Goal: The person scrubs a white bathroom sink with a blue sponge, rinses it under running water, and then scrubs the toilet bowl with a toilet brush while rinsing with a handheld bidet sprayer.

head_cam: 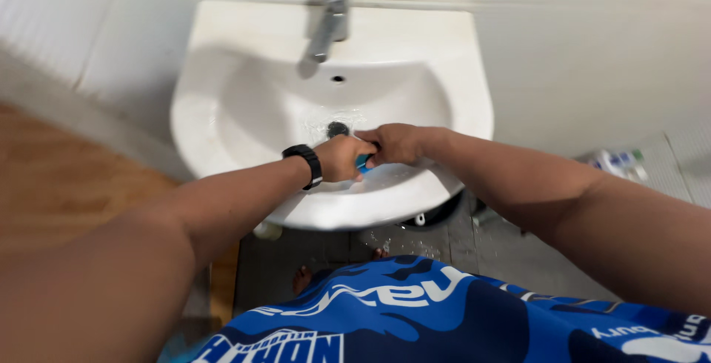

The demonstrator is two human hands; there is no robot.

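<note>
left hand (342, 158) clenched on small blue thing (362, 162) | right hand (395, 144) gripping the same blue thing, touching the left | both over the sink (222, 111) basin, drain (338, 129) just beyond the knuckles | tap (328, 26) further beyond

Both bare forearms reach forward and converge, the left hand (342, 158), a black watch on its wrist, and the right hand (392, 144) pressed together with fingers curled closed, knuckles facing up.
</note>
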